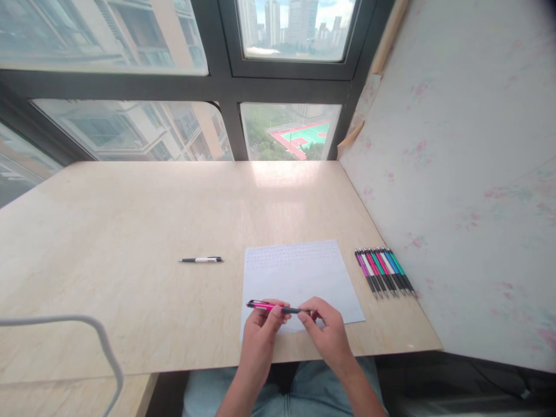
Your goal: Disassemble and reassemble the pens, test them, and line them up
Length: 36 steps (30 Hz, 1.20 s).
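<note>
Pinching the pink pen, my left hand and right hand partly hide the handwritten sheet, between white pen and pen row.

Pink pen in both hands, over paper

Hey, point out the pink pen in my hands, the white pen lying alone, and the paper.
Pink pen (263, 306): head view, on its pink barrel.
Lone white pen (202, 260): head view, middle of its barrel.
Paper (302, 284): head view, blank area below the writing.
</note>
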Tool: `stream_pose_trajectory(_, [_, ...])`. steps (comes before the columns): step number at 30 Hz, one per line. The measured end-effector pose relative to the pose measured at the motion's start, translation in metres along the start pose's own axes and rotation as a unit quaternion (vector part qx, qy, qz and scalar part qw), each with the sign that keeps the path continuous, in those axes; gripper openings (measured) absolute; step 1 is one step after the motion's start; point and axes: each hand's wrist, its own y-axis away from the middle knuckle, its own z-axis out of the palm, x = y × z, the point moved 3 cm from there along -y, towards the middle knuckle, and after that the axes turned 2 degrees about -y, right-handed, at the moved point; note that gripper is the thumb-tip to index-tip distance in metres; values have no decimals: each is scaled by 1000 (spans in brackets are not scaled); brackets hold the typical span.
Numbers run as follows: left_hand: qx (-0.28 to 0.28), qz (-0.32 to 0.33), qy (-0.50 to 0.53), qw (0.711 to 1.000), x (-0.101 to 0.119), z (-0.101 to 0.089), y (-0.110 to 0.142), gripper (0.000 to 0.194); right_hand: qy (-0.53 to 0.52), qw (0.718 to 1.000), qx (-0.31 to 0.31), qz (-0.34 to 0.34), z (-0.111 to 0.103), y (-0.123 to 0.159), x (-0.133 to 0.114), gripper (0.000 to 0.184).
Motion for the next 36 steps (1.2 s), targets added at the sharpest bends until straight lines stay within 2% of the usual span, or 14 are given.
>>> stream_pose_trajectory(2, [4, -15, 15, 1000, 1, 0, -2, 23, -12, 1000, -2, -2, 0, -2, -2, 9])
stream_pose_trajectory(5, [11, -24, 32, 999, 1, -1, -3, 23, -21, 1000, -10, 6, 0, -5, -3, 9])
stream_pose_trajectory(10, [12, -27, 44, 999, 1, -3, -5, 22, 19, 999, -22, 39, 1, -9, 1, 31])
stream_pose_trajectory(15, [9, -33, 70, 997, 0, -6, -8, 19, 13, 999, -28, 13, 1, -12, -1, 12])
stream_pose_trajectory(22, [-13, -38, 66, 997, -1, -5, -8, 16, 29, 999, -23, 4, -1, -15, -10, 11])
stream_pose_trajectory(26, [-49, -31, 33, 998, 2, -4, -6, 17, 66, 997, -17, 23, -3, -15, -12, 29])
stream_pose_trajectory(31, [-110, -28, 3, 994, 9, 0, -1, 12, 63, 994, -21, 86, -7, -14, -7, 49])
stream_pose_trajectory(36, [-117, -40, 0, 992, 8, 1, -1, 13, 28, 991, -32, 129, -10, -13, -5, 52])
